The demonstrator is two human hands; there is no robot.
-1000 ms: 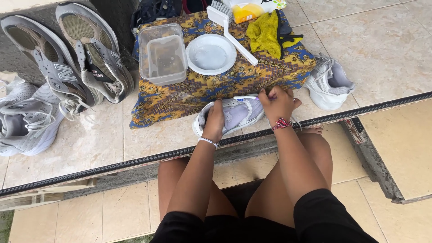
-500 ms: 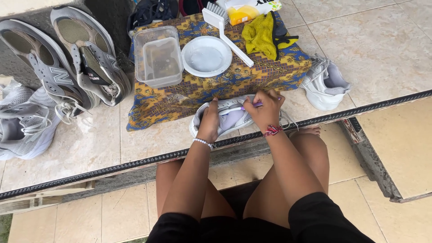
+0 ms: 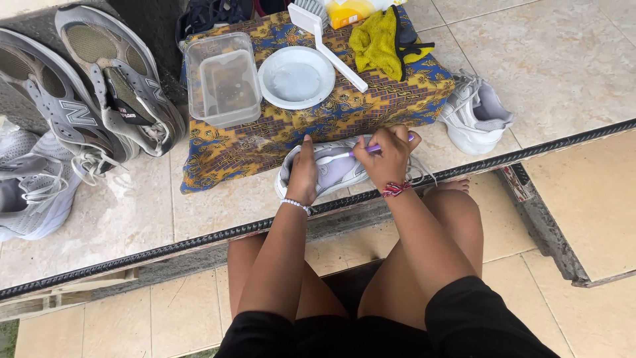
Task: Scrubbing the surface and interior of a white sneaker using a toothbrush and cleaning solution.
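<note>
- At the near edge of the tiled step, our right hand (image 3: pixel 389 159) has its fingers (image 3: pixel 371 156) closed around a thin purple brush handle (image 3: pixel 371 150), the tip pointing into the white sneaker (image 3: pixel 331 169).
- Our left hand (image 3: pixel 303 176) wraps its fingers (image 3: pixel 306 147) over the heel side of that sneaker, clamping it steady against the step.
- The sneaker lies just in front of the patterned cloth (image 3: pixel 318 119), with its toe toward our right and its loose laces (image 3: pixel 424 174) trailing beyond the right hand.
- On the cloth stand a clear plastic tub (image 3: pixel 222 79) with murky water, a white bowl (image 3: pixel 296 76), a white long-handled brush (image 3: pixel 324 40) and a yellow rag (image 3: pixel 377 43).
- A second white sneaker (image 3: pixel 474 113) sits to the right of the cloth, well apart from our hands; grey running shoes (image 3: pixel 99 99) lean at the left.
- As we judge it, the thin handle could slip in wet fingers and the bristles skid off the upper, flicking dirt onto the cloth.
- The sneaker rests close to the step's dark metal edging (image 3: pixel 199 237); a hard stroke toward us could push it over onto our knees.
- The loose laces could catch the brush and drag it off line.
</note>
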